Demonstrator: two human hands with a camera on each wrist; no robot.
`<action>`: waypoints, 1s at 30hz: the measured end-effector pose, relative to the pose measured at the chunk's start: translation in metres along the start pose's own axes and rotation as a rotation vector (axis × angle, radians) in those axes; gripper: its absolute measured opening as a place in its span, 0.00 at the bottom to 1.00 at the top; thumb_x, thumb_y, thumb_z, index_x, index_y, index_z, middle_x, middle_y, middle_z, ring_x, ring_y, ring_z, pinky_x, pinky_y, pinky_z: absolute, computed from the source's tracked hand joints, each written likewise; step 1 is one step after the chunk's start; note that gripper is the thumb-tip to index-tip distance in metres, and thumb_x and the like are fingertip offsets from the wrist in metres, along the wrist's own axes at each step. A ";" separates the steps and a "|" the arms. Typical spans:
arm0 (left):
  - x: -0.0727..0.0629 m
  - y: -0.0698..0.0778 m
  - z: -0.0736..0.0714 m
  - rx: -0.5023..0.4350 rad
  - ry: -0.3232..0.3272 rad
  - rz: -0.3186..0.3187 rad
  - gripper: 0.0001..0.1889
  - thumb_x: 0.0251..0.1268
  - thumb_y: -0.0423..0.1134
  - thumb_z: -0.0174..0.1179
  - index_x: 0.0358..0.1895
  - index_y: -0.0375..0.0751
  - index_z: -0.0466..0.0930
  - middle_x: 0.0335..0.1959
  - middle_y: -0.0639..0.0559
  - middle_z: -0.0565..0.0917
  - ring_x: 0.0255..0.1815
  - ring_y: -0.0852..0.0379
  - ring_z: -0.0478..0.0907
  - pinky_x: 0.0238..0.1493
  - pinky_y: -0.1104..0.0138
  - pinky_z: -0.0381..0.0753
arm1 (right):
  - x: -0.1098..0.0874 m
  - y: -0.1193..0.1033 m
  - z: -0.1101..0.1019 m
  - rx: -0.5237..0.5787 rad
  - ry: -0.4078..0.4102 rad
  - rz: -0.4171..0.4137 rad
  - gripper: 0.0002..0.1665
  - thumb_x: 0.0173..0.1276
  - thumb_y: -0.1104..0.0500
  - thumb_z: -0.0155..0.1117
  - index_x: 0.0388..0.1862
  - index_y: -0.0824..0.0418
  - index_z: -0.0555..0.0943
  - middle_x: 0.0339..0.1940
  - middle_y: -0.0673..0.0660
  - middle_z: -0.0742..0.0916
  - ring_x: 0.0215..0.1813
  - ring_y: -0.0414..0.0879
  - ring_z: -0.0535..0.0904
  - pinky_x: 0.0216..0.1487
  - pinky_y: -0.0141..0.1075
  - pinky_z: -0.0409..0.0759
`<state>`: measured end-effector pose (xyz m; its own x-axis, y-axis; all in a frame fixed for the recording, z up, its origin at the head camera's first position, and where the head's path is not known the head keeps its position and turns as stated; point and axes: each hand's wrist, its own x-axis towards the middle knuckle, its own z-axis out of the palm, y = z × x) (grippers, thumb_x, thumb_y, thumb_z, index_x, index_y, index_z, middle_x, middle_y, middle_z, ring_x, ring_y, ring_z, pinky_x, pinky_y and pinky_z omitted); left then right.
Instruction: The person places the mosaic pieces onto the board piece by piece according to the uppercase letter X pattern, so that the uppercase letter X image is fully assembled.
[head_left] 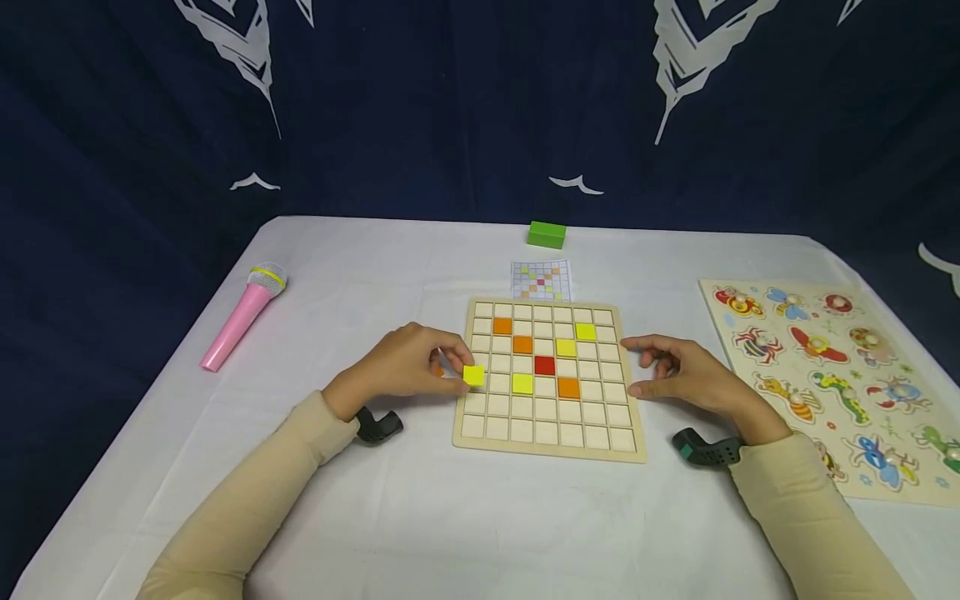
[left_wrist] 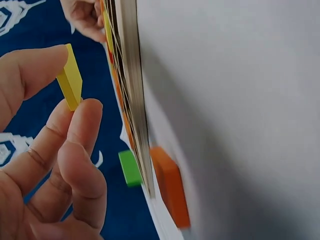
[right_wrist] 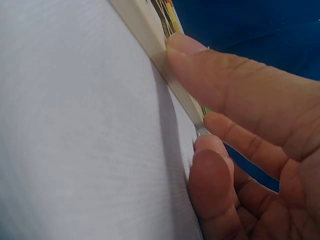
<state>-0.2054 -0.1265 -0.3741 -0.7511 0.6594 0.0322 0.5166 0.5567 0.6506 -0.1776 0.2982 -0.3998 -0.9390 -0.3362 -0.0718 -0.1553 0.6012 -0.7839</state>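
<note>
My left hand (head_left: pixel 408 362) pinches a yellow square tile (head_left: pixel 473 376) between thumb and fingertips, held at the left edge of a wooden grid board (head_left: pixel 551 451). In the left wrist view the yellow tile (left_wrist: pixel 71 77) stands tilted, apart from the board. Three orange tiles (head_left: pixel 502 326), three yellow tiles (head_left: pixel 585 332) and one red tile (head_left: pixel 544 365) lie in the board's cells. My right hand (head_left: pixel 686 375) touches the board's right edge with thumb and index finger. In the right wrist view its thumb (right_wrist: pixel 225 80) rests against the board's side (right_wrist: pixel 150 55).
An orange block (left_wrist: pixel 170 190) lies beside the board, mostly behind my left fingers in the head view. Beyond the board are a printed grid card (head_left: pixel 541 280) and a green block (head_left: pixel 547 235). A pink microphone (head_left: pixel 243 321) lies left, an insect puzzle board (head_left: pixel 832 383) right.
</note>
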 end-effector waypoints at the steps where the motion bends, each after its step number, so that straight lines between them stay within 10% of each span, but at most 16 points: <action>1: 0.001 0.002 0.001 0.012 -0.004 0.001 0.14 0.58 0.42 0.81 0.45 0.48 0.91 0.36 0.63 0.89 0.25 0.63 0.77 0.31 0.68 0.74 | 0.000 0.000 0.000 -0.001 0.000 -0.002 0.42 0.63 0.65 0.83 0.73 0.74 0.76 0.46 0.59 0.79 0.37 0.44 0.72 0.38 0.32 0.72; 30: 0.011 0.029 0.026 0.198 -0.121 0.042 0.11 0.62 0.45 0.81 0.43 0.52 0.89 0.34 0.69 0.85 0.26 0.70 0.75 0.36 0.65 0.75 | 0.001 -0.002 0.000 -0.014 0.000 0.014 0.43 0.62 0.65 0.84 0.73 0.74 0.76 0.47 0.59 0.79 0.38 0.44 0.71 0.38 0.32 0.72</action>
<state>-0.1880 -0.0899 -0.3750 -0.6788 0.7331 -0.0430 0.6258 0.6080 0.4886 -0.1778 0.2967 -0.3984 -0.9411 -0.3277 -0.0831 -0.1461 0.6159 -0.7741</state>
